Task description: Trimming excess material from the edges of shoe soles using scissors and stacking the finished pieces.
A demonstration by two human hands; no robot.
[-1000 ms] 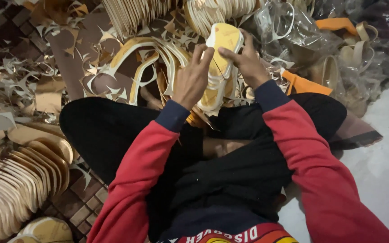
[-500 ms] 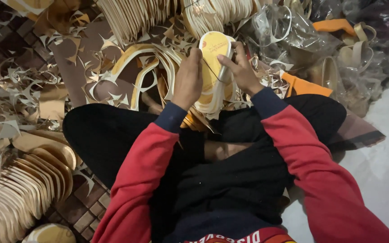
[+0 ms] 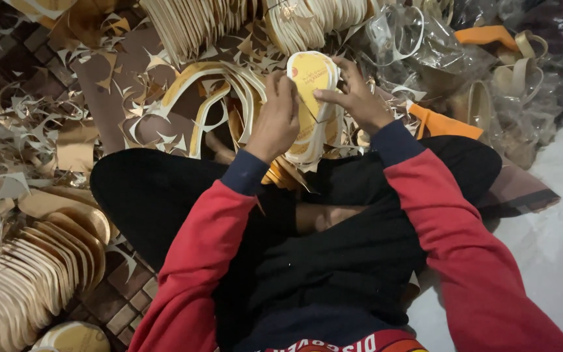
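Above the person's crossed legs (image 3: 164, 195), a yellow shoe insole (image 3: 312, 98) is being held upright; fanned stacks of cut insoles (image 3: 34, 274) are lying left of the legs, offcut scraps (image 3: 27, 130) beyond. The left hand (image 3: 275, 120) is closing around the insole's left edge, the right hand (image 3: 356, 101) pinching its right edge. Trimming well probably means turning it steadily, fingers staying clear of the edge.

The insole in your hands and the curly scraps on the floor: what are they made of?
The insole looks like thin board or foam faced with a yellow matte sheet and a pale edge; it holds its flat shape between the left hand and right hand. The scraps look like metallic gold-faced sheet: shiny, thin, curling.
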